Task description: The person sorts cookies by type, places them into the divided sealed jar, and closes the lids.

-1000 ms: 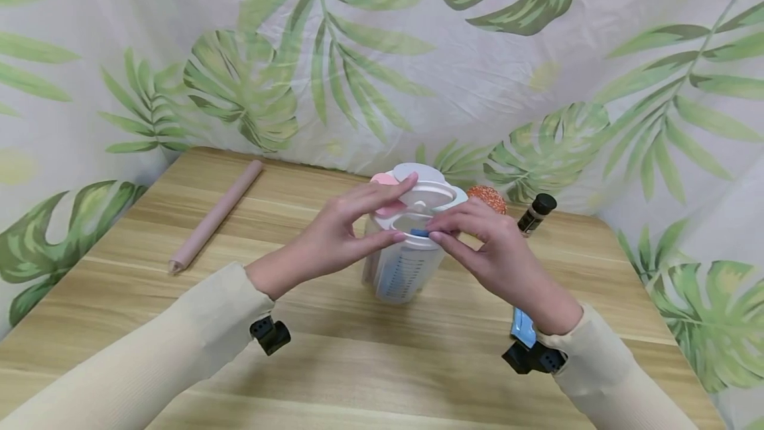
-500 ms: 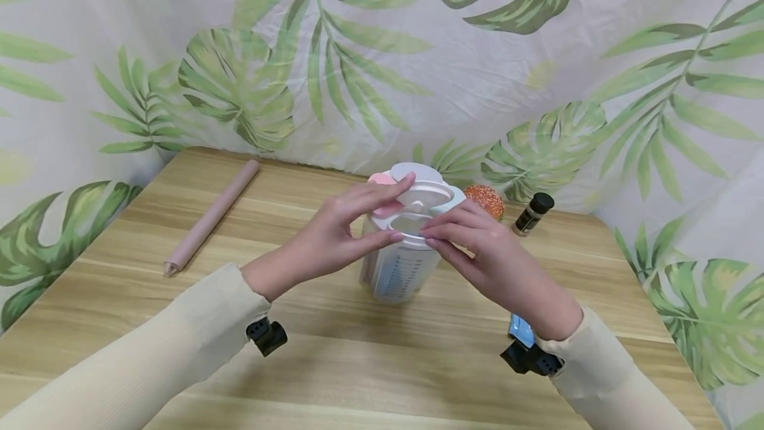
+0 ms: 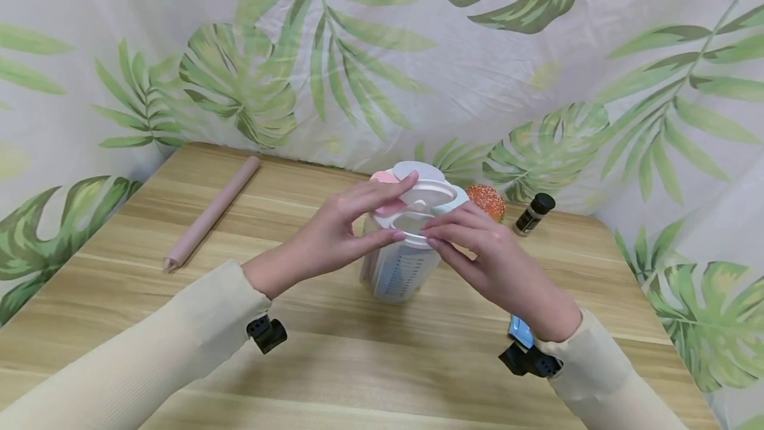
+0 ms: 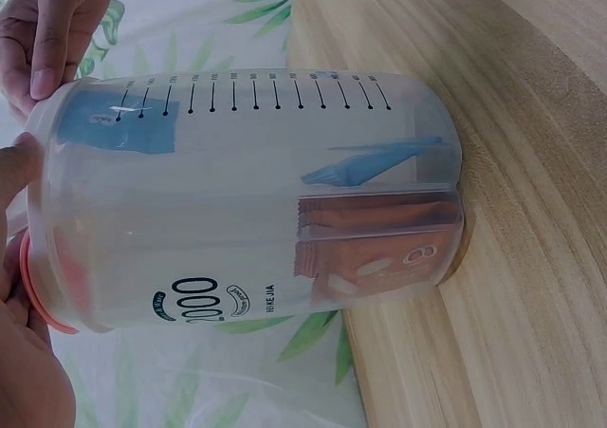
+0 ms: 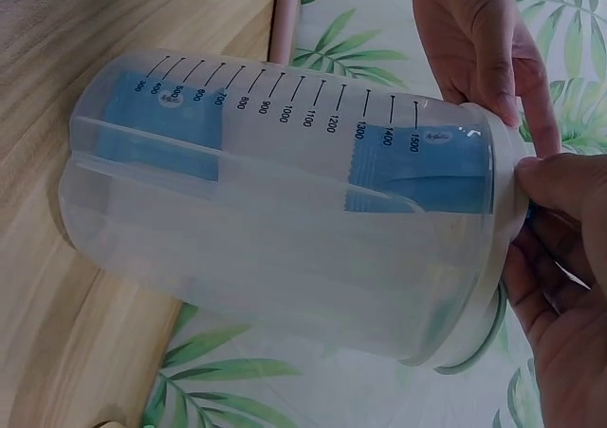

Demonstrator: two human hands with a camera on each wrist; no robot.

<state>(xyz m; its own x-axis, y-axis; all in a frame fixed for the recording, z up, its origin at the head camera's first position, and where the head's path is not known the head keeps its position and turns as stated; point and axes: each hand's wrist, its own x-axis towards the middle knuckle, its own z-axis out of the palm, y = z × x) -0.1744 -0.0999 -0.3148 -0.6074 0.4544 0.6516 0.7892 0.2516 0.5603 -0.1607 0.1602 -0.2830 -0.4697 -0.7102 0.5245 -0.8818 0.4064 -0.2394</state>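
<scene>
Blue packet [image 5: 417, 174] now lower; inside container [image 5: 285, 248], below right fingers [image 3: 455, 219]

Container [image 3: 398, 274]: clear, black scale marks, frame centre
Lids [image 3: 418, 172]: pink, whitish, pale blue
Sachet [image 5: 427, 167]: blue, whitish mark
Wrappers [image 4: 379, 248]: reddish brown, pale ovals
Roll [image 3: 212, 214]: dusty pink, left
Round object [image 3: 486, 201]: orange, pale speckles, right of centre
Bottle [image 3: 534, 214]: black-capped, right
Sleeves [image 3: 137, 354]: cream, lower corners
Tabletop [image 3: 358, 367]: tan wood grain
Backdrop [image 3: 382, 85]: off-white, green leaf print, top

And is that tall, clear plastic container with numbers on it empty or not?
Not empty: in the wrist views, the tall, clear plastic container has blue rectangular packets and reddish-brown packets showing through its walls.
</scene>
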